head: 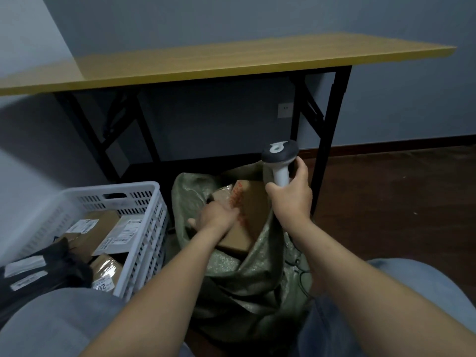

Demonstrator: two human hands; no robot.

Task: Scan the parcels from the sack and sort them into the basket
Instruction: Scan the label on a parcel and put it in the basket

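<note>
A green woven sack [247, 284] stands open on the floor between my knees. Inside it lies a brown cardboard parcel [253, 202] with red print, beside a tape-wrapped parcel [223, 193]. My left hand [216, 215] reaches into the sack mouth and rests on the cardboard parcel; its fingertips are hidden. My right hand [291, 195] grips the white handle of a barcode scanner [279, 157], held upright above the sack's right edge, its dark head on top. The white slotted basket [144, 202] stands left of the sack, holding several labelled parcels [103, 233] and a black bag [46, 271].
A folding table [231, 60] with a yellow top and black legs stands just behind the sack and basket. Dark wooden floor [399, 202] spreads to the right. A grey wall with a socket [285, 110] is behind. My knees in grey trousers fill the lower corners.
</note>
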